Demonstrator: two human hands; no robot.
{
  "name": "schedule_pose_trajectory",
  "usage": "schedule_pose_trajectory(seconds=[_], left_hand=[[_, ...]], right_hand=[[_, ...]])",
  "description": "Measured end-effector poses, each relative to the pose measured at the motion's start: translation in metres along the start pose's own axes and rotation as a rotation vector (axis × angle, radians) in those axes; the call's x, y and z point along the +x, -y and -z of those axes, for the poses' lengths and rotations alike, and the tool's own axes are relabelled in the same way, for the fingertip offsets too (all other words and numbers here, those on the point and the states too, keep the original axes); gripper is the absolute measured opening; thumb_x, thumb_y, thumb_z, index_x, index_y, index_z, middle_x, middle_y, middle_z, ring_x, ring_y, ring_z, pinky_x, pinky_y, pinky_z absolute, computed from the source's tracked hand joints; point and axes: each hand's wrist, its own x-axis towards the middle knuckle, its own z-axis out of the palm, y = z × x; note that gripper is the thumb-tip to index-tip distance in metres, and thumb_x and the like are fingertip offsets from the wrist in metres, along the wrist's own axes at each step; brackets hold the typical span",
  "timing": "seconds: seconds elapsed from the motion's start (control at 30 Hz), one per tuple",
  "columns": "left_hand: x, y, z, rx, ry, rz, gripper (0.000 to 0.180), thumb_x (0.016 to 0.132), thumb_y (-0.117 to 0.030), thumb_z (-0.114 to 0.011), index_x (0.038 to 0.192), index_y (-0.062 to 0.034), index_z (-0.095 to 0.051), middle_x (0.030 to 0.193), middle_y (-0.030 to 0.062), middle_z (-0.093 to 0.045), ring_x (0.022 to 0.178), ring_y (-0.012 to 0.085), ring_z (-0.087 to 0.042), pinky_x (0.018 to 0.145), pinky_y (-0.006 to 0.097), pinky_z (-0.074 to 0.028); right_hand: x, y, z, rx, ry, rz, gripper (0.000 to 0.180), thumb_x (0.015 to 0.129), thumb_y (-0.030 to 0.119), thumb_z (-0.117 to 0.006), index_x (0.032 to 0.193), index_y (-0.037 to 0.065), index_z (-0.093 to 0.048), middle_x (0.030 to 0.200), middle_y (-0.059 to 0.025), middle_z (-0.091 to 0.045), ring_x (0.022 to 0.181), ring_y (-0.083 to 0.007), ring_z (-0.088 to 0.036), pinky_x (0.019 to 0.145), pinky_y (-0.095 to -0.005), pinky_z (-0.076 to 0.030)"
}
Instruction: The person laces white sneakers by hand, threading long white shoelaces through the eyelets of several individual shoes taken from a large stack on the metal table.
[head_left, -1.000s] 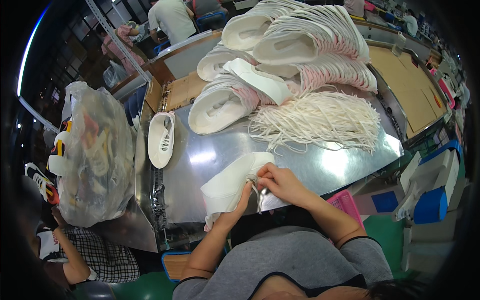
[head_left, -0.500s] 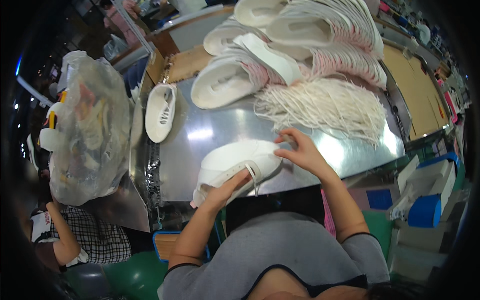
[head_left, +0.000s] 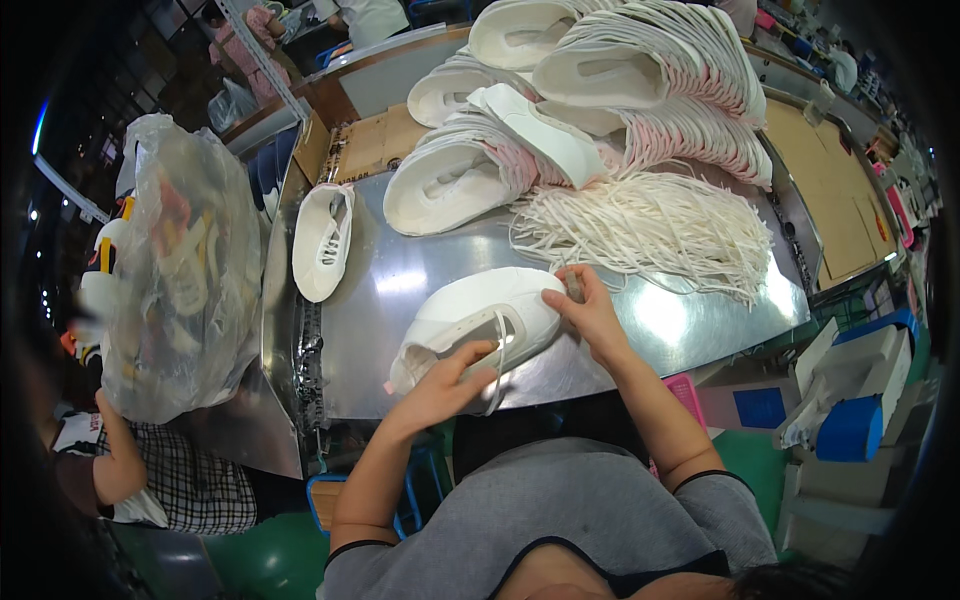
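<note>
Since the previous frame, the left hand (head_left: 445, 384) has loosened from the side opening of the white shoe upper (head_left: 480, 290), and the right hand (head_left: 562, 285) has closed in on its toe. From my remote station I log two hands at work. Left: thumb and forefinger apart, beside one thin, flat lace (head_left: 497, 372) that hangs from the upper. Right: thumb against the toe, fingers bent; whether it pinches anything I cannot tell.

Count on the bench (head_left: 370, 370): the upper in hand, smooth and rounded, near the front edge; one laced upper (head_left: 318, 270), oval and upright, at the left; one heap of nested uppers (head_left: 600, 75) — about five stacks, ribbed at the edges, some pink-trimmed, single pieces too overlapped to count; one loose upper (head_left: 540, 135) across them; one tangled bundle of cord-like laces (head_left: 640, 232). The bench is shiny sheet metal. Left of it — one translucent, wrinkled plastic bag (head_left: 180, 290), bulging.
</note>
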Motion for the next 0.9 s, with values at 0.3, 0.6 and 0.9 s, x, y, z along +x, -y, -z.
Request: schedule_pose_trajectory(seconds=[0.3,0.6,0.9], left_hand=[[0.020,-0.028,-0.013,0.736,-0.314,-0.215,0.019,0.090,-0.011,-0.065,0.108,-0.0064,-0.065,0.083,0.0180,-0.067,0.074,0.0363,-0.066,0.063,0.041,-0.051],[0.028,-0.026,0.000,0.768,-0.268,-0.316,0.030,0.087,-0.017,-0.062,0.116,-0.0087,-0.061,0.090,0.0170,-0.068,0.081,0.0375,-0.066,0.068,0.047,-0.051],[0.024,-0.102,0.048,0.501,-0.488,-0.317,0.025,0.091,-0.013,-0.064,0.115,-0.0048,-0.063,0.076,0.0181,-0.064,0.060,0.0190,-0.060,0.060,0.029,-0.048]], right_hand=[[-0.027,-0.003,-0.013,-0.119,0.344,-0.161,0.025,0.092,0.026,-0.067,0.085,0.002,-0.063,0.072,0.0040,-0.057,0.061,-0.0044,-0.048,0.056,-0.0219,-0.039],[-0.051,-0.034,-0.005,-0.164,0.592,-0.332,0.031,0.091,0.037,-0.069,0.097,0.007,-0.069,0.074,0.0031,-0.060,0.067,-0.0049,-0.053,0.058,-0.0220,-0.042],[-0.131,-0.043,0.077,-0.732,0.815,0.056,0.018,0.091,0.021,-0.069,0.097,0.004,-0.070,0.091,-0.0068,-0.063,0.082,-0.0161,-0.062,0.072,-0.0282,-0.049]])
